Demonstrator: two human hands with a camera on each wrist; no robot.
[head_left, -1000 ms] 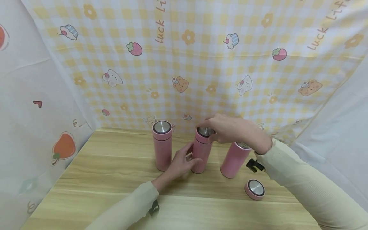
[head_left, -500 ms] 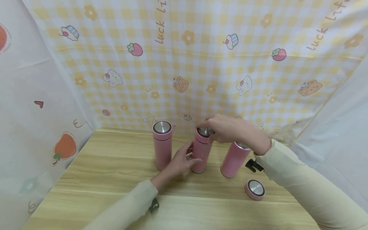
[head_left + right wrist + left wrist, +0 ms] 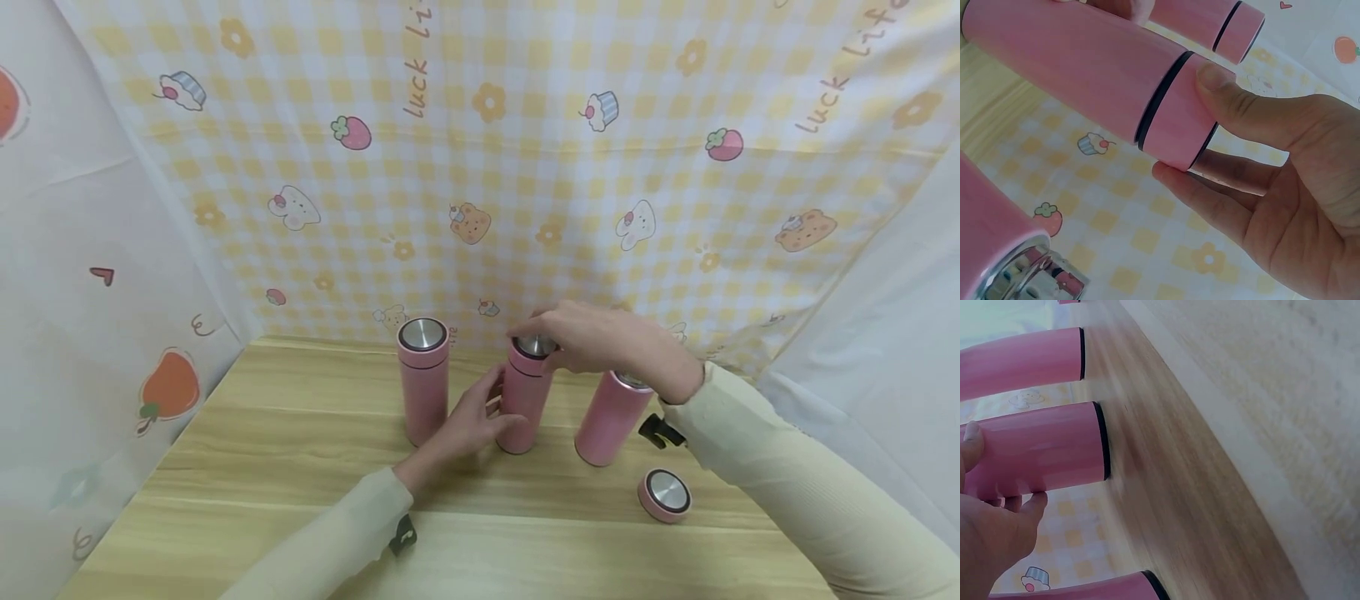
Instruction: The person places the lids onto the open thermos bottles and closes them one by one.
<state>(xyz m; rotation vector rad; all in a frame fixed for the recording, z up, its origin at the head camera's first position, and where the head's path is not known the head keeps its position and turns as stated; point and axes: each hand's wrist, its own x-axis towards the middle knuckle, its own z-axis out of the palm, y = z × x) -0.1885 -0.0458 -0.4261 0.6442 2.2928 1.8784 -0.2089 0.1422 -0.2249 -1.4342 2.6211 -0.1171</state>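
Note:
Three pink thermos bottles stand in a row on the table. Around the lower body of the middle thermos bottle (image 3: 523, 404), my left hand (image 3: 471, 418) curls its fingers and thumb. My right hand (image 3: 600, 337) grips that bottle's lid (image 3: 1175, 115) from above, thumb on one side and fingers on the other, as the right wrist view shows. A dark ring separates lid and body. To the left, another thermos bottle (image 3: 425, 400) has its lid on. The right-hand thermos bottle (image 3: 611, 423) has no lid, and its shiny metal neck (image 3: 1038, 275) shows in the right wrist view.
A loose pink lid (image 3: 665, 495) with a steel top lies on the wooden table (image 3: 300, 467), in front of the uncovered bottle. Behind the bottles hangs a yellow checked cloth (image 3: 525, 167). White cloth (image 3: 97, 333) borders the left side.

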